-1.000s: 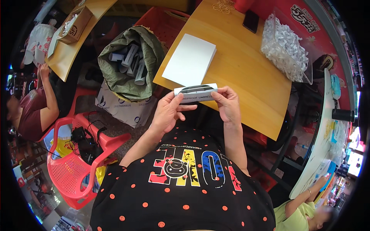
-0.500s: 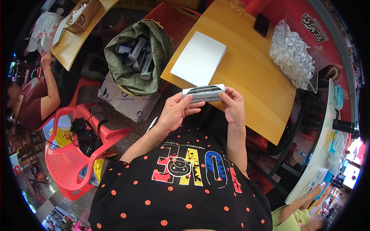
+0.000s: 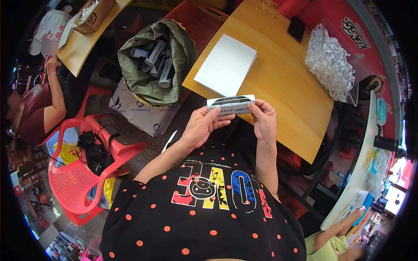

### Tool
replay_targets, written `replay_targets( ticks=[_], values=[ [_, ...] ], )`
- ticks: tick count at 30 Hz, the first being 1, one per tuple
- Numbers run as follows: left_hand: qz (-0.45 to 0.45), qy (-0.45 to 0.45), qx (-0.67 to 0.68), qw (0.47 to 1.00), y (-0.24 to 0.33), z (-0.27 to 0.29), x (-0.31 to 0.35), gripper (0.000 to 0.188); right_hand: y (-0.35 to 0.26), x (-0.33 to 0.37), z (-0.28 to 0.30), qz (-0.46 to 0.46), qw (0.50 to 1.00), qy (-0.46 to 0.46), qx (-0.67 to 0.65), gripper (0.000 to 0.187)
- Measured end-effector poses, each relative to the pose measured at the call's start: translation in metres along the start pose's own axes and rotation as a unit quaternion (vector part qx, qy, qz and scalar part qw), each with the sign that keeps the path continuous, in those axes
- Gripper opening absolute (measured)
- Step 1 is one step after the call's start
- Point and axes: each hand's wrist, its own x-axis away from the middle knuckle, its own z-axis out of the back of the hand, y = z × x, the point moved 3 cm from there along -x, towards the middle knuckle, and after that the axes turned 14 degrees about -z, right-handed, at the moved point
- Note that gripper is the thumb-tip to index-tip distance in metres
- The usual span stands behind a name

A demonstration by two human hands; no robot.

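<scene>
Together, left grip (image 3: 199, 126) and right grip (image 3: 264, 122) closed on paper tube (image 3: 230, 104)

Yellow wooden table (image 3: 287, 95), white paper stack (image 3: 225, 65), black phone (image 3: 296, 29), tan rubber bands (image 3: 266, 8), clear bin (image 3: 354, 98)

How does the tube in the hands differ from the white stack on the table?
The tube is rolled; the stack lies flat. The tube is held between the left hand and right hand; the stack rests on the table. The tube carries dark printing; the stack's top is plain white. Both have pale surfaces.
</scene>
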Motion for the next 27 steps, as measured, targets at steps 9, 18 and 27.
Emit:
replay_targets(
  ticks=[9,18,27],
  values=[
    [-0.021,0.01,-0.023,0.999,-0.002,0.007,0.001,0.024,0.005,0.0,-0.001,-0.004,1.0,0.005,0.01,0.012],
    [0.017,0.021,-0.022,0.999,-0.001,0.005,0.001,0.025,0.003,0.001,-0.006,0.0,0.999,-0.002,0.036,0.012],
    [-0.045,0.02,-0.057,0.997,-0.002,0.007,-0.003,0.028,0.0,0.0,-0.013,0.003,0.998,-0.012,0.06,0.014]
  ],
)
